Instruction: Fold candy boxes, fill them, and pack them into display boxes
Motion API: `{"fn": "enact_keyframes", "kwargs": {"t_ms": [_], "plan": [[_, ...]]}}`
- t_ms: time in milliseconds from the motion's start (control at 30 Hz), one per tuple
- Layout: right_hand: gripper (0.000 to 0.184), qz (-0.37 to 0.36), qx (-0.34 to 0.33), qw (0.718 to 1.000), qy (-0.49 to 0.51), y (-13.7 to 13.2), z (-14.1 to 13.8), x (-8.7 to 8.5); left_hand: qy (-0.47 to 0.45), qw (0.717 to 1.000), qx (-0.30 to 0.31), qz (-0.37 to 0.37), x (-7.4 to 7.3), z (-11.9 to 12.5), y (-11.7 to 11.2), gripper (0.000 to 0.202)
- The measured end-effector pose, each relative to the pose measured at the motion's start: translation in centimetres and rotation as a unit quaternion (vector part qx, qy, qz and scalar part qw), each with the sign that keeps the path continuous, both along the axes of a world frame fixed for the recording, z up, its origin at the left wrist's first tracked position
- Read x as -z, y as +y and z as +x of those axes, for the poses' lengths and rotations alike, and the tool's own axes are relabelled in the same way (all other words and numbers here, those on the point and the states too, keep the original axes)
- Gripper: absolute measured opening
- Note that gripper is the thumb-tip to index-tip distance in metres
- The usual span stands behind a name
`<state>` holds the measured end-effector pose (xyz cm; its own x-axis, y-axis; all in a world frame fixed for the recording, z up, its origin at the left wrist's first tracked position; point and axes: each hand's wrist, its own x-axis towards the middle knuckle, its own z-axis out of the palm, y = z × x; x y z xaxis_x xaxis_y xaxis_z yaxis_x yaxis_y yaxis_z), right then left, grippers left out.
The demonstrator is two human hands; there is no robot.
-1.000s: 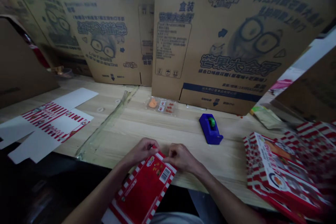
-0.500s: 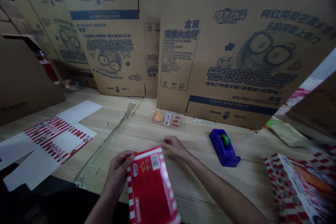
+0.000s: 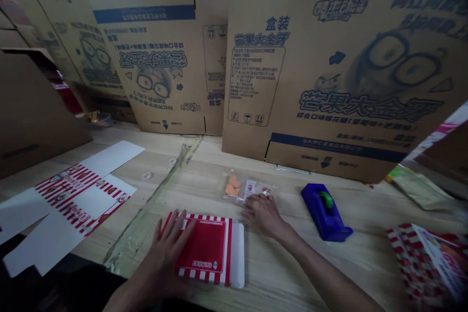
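A red-and-white striped carton [image 3: 208, 243] lies on the table in front of me, with a white flap sticking out at its right end. Across its left part rests my left hand [image 3: 170, 248], fingers spread and lying flat. Just beyond the carton is a clear plastic packet [image 3: 239, 194] with orange pieces and small printed labels inside. My right hand [image 3: 265, 214] has its curled fingers on the packet's right part, hiding some of it; the fingertips are partly out of sight.
A blue tape dispenser [image 3: 325, 212] with green tape stands to the right. At the far right lie striped printed cartons [image 3: 427, 263]. An unfolded striped carton blank [image 3: 84, 195] lies at left. Large cardboard boxes [image 3: 329, 83] wall off the back of the wooden table [image 3: 193, 190].
The carton has gone from tilted up in my left hand to lying on the table, turned sideways. My right hand has reached the packet, which has shifted slightly towards me.
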<state>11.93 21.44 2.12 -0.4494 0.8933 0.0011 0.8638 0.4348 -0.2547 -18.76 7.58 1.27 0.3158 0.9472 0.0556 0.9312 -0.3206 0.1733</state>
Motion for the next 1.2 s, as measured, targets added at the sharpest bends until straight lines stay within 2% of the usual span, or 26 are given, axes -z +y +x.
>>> {"fn": "enact_keyframes", "kwargs": {"t_ms": [67,167,267,367,467,567,667,767,867,967,1100,1167,1200], "plan": [[0.024,0.004,0.020,0.999,0.044,1.1,0.1,-0.9,0.048,0.995,0.057,-0.072,-1.1,1.4,1.8,0.135],[0.014,0.029,0.070,0.990,0.121,5.1,-0.5,-1.1,0.075,0.983,0.099,-0.136,-1.7,3.0,3.7,0.133],[0.011,0.002,0.086,0.984,0.153,8.8,-1.0,-0.2,0.065,0.985,0.104,-0.125,-1.4,3.6,3.9,0.130],[0.015,-0.010,0.089,0.976,0.197,9.8,-0.3,0.5,0.050,0.992,0.078,-0.081,-1.3,3.4,2.8,0.123],[0.012,0.003,0.095,0.964,0.249,8.6,1.7,0.0,0.048,0.997,0.018,-0.050,-1.6,3.1,1.6,0.117],[0.010,0.012,0.083,0.953,0.291,6.2,3.7,-1.0,0.056,0.997,-0.035,-0.031,-1.8,3.3,1.0,0.114],[0.023,-0.007,0.049,0.945,0.322,3.1,4.4,-1.6,0.052,0.997,-0.057,-0.010,-1.7,4.4,1.1,0.111],[0.035,-0.023,0.010,0.960,0.280,0.0,4.1,-2.0,0.043,0.997,-0.068,0.019,-1.7,5.9,1.1,0.108],[0.033,-0.050,-0.065,0.974,0.211,-2.5,3.7,-2.7,0.033,0.995,-0.070,0.057,-2.0,7.2,0.9,0.109],[0.030,-0.075,-0.136,0.976,0.150,-4.2,2.9,-3.3,0.037,0.995,-0.044,0.076,-2.2,8.3,0.5,0.114],[0.026,-0.089,-0.167,0.974,0.125,-5.3,1.8,-2.2,0.044,0.998,-0.014,0.038,-2.0,9.3,0.4,0.115],[0.026,-0.100,-0.128,0.972,0.169,-5.3,2.4,-0.9,0.038,0.999,-0.008,-0.001,-1.9,9.4,0.4,0.115],[0.028,-0.088,-0.081,0.971,0.207,-5.2,3.1,-0.2,0.036,0.999,-0.007,-0.018,-1.8,9.4,0.5,0.115]]}}
